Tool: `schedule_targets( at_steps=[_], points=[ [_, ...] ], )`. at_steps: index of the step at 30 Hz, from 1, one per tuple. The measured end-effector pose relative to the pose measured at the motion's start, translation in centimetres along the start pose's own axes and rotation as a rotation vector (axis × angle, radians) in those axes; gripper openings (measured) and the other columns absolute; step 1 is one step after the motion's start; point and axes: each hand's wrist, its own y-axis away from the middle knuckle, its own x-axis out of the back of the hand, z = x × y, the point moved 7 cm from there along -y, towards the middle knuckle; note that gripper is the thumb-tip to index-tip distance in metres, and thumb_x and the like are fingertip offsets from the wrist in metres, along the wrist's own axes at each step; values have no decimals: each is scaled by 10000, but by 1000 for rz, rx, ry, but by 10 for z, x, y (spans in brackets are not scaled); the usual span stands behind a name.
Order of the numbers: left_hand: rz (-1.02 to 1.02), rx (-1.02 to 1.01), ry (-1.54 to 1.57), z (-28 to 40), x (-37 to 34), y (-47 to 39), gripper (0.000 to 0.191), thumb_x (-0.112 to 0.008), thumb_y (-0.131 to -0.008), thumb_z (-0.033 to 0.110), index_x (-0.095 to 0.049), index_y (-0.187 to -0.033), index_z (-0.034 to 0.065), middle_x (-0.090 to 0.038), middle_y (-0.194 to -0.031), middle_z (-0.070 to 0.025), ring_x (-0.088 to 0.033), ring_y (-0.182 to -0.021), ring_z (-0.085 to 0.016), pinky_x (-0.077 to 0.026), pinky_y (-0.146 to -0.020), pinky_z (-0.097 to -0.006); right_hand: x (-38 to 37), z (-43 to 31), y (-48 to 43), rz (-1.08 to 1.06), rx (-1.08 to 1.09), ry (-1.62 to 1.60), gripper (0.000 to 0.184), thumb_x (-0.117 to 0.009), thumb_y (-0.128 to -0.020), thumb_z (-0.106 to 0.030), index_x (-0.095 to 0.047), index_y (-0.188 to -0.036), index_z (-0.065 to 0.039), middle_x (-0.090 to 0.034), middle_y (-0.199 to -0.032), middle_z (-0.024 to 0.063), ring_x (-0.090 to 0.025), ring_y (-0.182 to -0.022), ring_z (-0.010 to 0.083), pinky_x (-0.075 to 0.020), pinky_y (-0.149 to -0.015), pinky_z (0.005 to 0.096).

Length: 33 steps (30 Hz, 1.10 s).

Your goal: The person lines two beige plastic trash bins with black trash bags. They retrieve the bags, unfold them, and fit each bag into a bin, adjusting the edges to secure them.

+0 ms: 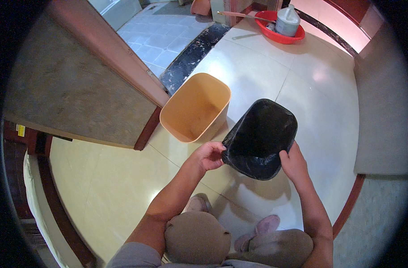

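Observation:
In front of my knees is a bin lined with a black plastic bag (257, 134), the bag folded over its rim. My left hand (210, 155) pinches the bag at the near left corner of the rim. On the right side, my right hand (293, 162) grips the rim with the thumb on top of the bag. The liner hides the bin's walls. Just left of it stands an empty orange-tan plastic wastebasket (195, 107) on the tiled floor, its mouth facing up. Neither hand touches that one.
A red plastic basin (284, 39) holding a large translucent jug (287, 21) and a long-handled tool (239, 14) sits at the far right. A black stone threshold (197, 53) borders the blue-tiled room. Walls rise at left (73, 77) and right (381, 110).

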Motion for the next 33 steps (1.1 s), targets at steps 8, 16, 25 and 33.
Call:
schedule_targets(
  at_steps=[8, 16, 25, 33],
  points=[
    [-67, -14, 60, 0, -16, 4, 399, -520, -608, 78, -653, -964, -40, -691, -1008, -181, -653, -910, -347, -506, -910, -442, -7, 9, -3, -59, -35, 67, 495, -500, -834, -250, -450, -1266, -15, -561, -1177, 253, -547, -1117, 407, -447, -937, 519],
    [86, -206, -264, 5, -27, 10, 241, -530, -779, 150, -629, -960, 25, -676, -898, -89, -640, -811, -240, -529, -776, -387, -9, 17, -1, -92, -40, -73, 665, -578, -860, -380, -391, -1378, -7, -550, -1257, 255, -567, -1146, 384, -458, -959, 465],
    [111, -295, -363, 12, -24, 14, 263, -558, -856, 123, -597, -1092, 14, -661, -991, -85, -638, -878, -218, -530, -797, -375, -18, 34, -3, -290, -234, -472, 889, -668, -822, -565, -358, -1372, 61, -573, -1234, 229, -609, -1064, 302, -543, -819, 383],
    [435, -473, -920, 20, -57, 55, 432, -490, -998, 390, -596, -1096, -17, -640, -1044, -54, -622, -859, -194, -501, -811, -326, -23, 26, 7, -521, -285, -567, 879, -646, -821, -608, -374, -1370, 22, -578, -1198, 166, -567, -1086, 252, -552, -748, 364]
  ],
)
